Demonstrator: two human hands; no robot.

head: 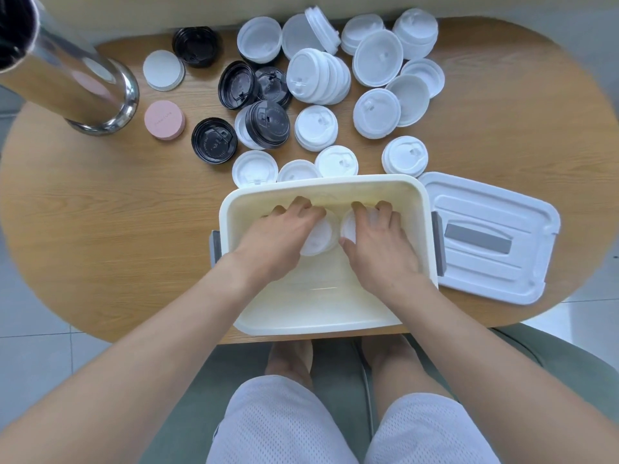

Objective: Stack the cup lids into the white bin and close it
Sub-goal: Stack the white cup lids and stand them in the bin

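Note:
The white bin (425, 209) stands open at the table's near edge. Both my hands reach down inside it. My left hand (281, 232) curls over a white cup lid (320, 244) low in the bin. My right hand (376, 236) holds another white lid (348, 226) right beside the first. The bin's white cover (485, 236) with a grey handle lies flat on the table to the right. Several white lids (316, 80) and several black lids (236, 85) lie scattered and stacked across the far half of the table.
A shiny metal cylinder (83, 78) stands at the far left. A pink disc (164, 119) and a white disc (163, 70) lie near it. Grey latches (438, 247) stick out from the bin's sides. My knees show under the oval wooden table (117, 212).

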